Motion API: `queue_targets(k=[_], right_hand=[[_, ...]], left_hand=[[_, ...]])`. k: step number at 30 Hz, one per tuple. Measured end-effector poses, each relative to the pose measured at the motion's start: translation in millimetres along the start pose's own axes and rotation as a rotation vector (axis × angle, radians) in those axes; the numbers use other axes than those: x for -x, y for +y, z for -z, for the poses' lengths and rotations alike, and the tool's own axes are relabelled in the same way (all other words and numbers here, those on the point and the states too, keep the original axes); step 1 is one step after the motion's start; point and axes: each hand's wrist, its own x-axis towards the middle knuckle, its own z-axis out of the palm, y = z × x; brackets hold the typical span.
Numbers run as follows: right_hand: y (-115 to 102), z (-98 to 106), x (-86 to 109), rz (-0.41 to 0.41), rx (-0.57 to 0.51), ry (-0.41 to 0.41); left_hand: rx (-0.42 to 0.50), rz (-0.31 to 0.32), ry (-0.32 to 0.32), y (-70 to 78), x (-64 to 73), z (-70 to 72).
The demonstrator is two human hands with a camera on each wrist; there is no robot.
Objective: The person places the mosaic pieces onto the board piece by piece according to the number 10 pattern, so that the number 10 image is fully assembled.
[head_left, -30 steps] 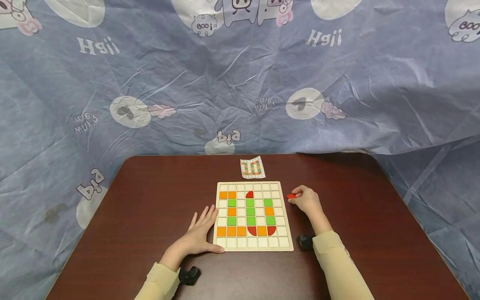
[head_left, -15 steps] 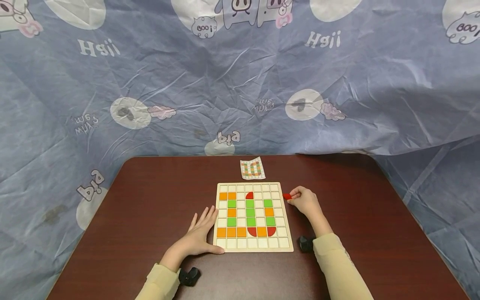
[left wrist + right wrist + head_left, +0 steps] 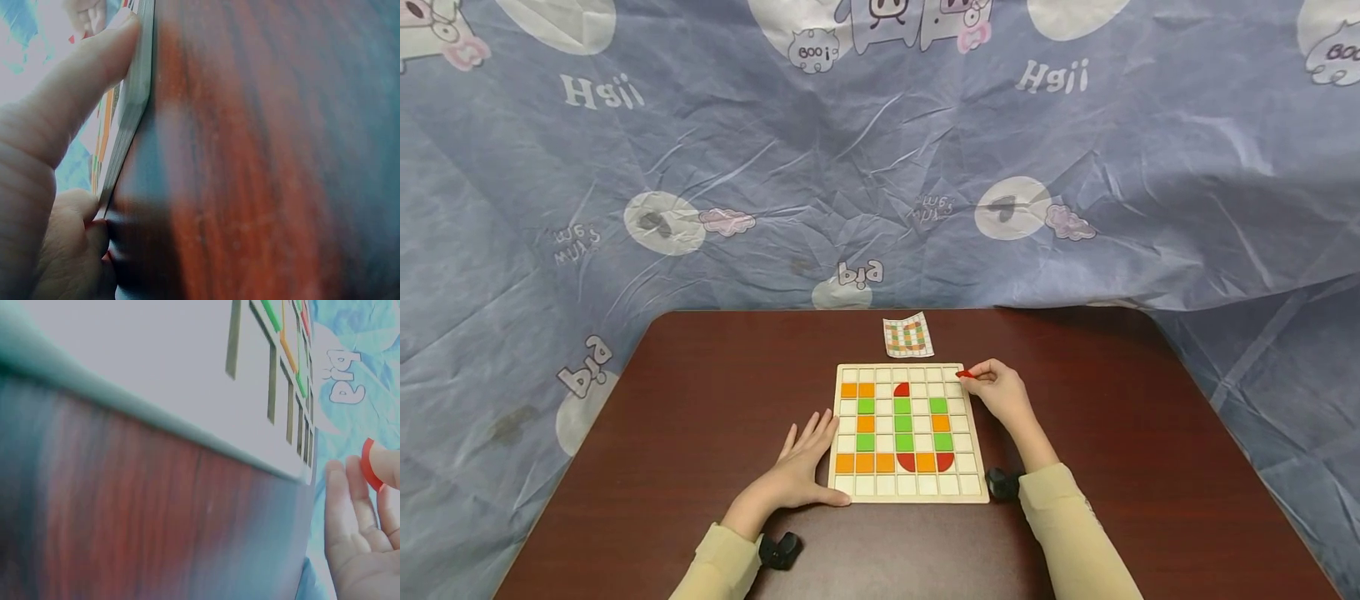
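A pale wooden grid board (image 3: 910, 497) lies on the table with orange and green square tiles and red quarter-round tiles set in its cells. My left hand (image 3: 801, 467) rests against the board's left side, fingers spread and straight, thumb on the near left corner. In the left wrist view that thumb (image 3: 81, 84) lies along the board's edge. My right hand (image 3: 1002, 390) pinches a red tile (image 3: 965, 374) over the board's far right corner. The right wrist view shows the curved edge of this red tile (image 3: 372, 464) between thumb and fingers, raised above the board.
Just beyond the board lies a small paper card (image 3: 908, 335) printed with a coloured grid pattern. The dark reddish-brown table (image 3: 737, 375) carries everything. Behind it hangs a blue patterned cloth (image 3: 820, 150). Each wrist wears a black camera, one near the board's right edge (image 3: 987, 483).
My right hand has moved left and slightly away from me, bringing the red tile from beside the board to over its far right corner. The left hand has stayed in place.
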Motion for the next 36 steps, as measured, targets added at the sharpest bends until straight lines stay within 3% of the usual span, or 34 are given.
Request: queue_targets(k=[5,16,36], right_hand=[[-4,-3,0.1,0.009,-0.069,0.0],[-4,-12,-1.7,0.011,-0.05,-0.024],[-16,-33,-1.0,0.156,0.285,-0.071]], left_hand=[[-0.01,0.003,-0.016,0.8,-2.3,-0.5],[-0.012,-0.026,-0.012,2.2,-5.5,-1.8],[0.02,-0.028,-0.005,4.1,-2.6,-2.3]])
